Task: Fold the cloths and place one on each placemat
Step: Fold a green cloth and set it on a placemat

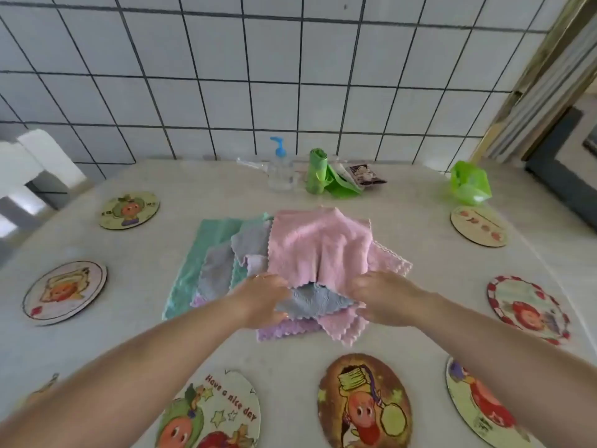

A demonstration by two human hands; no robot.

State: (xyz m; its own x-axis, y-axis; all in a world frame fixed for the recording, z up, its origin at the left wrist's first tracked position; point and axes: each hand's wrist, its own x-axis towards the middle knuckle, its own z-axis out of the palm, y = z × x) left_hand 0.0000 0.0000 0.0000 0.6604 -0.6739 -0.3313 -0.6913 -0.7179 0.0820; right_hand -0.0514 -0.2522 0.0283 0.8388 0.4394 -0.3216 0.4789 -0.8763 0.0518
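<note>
Placemats [363,402] along the near counter [420,195] edge are cut off by the frame. At mid-counter, the pink cloth's [318,245] near edge is pinched by the left hand [263,300] and right hand [382,297]; fingertips are hidden in fabric. Lower cloths [206,263] are largely covered.
</note>
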